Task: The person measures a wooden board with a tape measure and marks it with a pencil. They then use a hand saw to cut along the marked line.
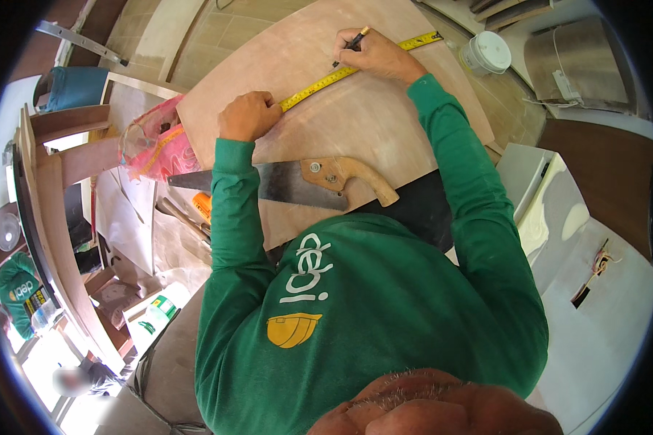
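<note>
A large light-brown plywood sheet point(384, 141) lies in front of me. Across its far part stretches a yellow measuring tape point(319, 85), running from my left hand past the right one to the sheet's right edge. My left hand point(249, 116) is closed on the tape's left end; whether the case is inside the fist is hidden. Pinched in my right hand point(374, 56) is a dark pencil point(356, 39), its lower tip close to the board by the tape. Nearer to me rests a handsaw point(297, 183) with a wooden handle, its blade passing under my left forearm.
A pink plastic bag point(156, 145) sits at the sheet's left edge, and an orange object point(202, 206) and wooden-handled tools point(185, 217) lie below it. A white bucket point(486, 53) stands beyond the right edge. Wooden frames point(69, 123) line the left side; pale panels point(595, 290) stand right.
</note>
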Tool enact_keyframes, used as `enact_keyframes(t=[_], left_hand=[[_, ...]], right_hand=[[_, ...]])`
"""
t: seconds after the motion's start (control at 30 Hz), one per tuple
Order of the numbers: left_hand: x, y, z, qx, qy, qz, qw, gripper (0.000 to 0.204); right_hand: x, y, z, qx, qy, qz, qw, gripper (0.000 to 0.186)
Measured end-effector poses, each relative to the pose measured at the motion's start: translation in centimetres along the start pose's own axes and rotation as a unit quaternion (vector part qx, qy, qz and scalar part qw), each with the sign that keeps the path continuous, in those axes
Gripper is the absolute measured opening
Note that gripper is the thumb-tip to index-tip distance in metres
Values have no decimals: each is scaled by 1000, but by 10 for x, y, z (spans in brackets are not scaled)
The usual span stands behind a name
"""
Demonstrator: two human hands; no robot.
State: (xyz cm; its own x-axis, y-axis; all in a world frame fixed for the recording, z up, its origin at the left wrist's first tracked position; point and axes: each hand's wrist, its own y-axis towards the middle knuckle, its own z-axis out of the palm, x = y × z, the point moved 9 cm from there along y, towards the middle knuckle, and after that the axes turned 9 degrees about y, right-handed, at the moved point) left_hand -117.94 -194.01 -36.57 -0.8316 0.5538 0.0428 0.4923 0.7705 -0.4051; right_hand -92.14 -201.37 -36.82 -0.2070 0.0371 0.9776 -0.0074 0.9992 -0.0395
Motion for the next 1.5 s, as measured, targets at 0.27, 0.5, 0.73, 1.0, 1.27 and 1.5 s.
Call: enact_keyframes(t=[0.27,0.5,0.73,1.0,1.27,1.5], left_hand=[[4,3,6,30,-18,-7,999,36],[-1,1,0,24,-17,8,1000,36],[1,4,3,33,-5,7,999,34],[1,5,4,35,-17,10,999,36],[2,6,5,25,-19,29,999,39],[2,6,5,36,-26,26,999,40]], right_hand=[[-21,6,-4,-17,-2,-23,1000,24],[-21,5,-5,-17,-54,-17,998,24],[-25,7,-3,-27,-63,-32,997,27],[-29,8,-4,-30,-85,-15,996,29],[-25,4,-5,-54,-60,-23,996,34],[-27,8,-4,-27,-103,-19,994,20]])
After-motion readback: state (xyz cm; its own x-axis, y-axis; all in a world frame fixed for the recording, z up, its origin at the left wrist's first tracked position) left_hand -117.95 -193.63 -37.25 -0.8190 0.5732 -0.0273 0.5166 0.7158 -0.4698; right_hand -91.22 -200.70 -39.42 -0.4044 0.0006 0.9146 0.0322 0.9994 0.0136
